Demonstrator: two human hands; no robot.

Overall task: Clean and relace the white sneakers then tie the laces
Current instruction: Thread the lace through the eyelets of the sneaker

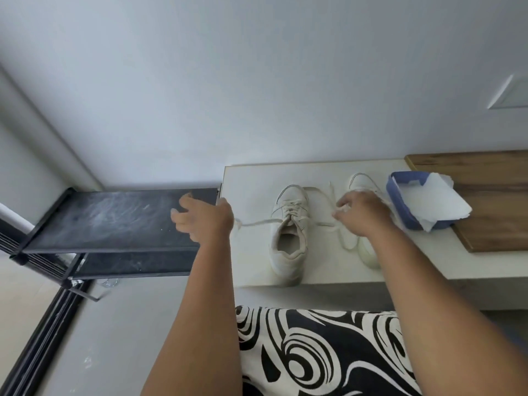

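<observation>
Head view: sneaker [289, 224] between hands; left hand [204, 220], right hand [360, 212] grip lace [258, 222] ends.

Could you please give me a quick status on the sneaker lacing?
Left hand and right hand pull lace ends apart. Left sneaker laced, untied. Nothing obstructing.
</observation>
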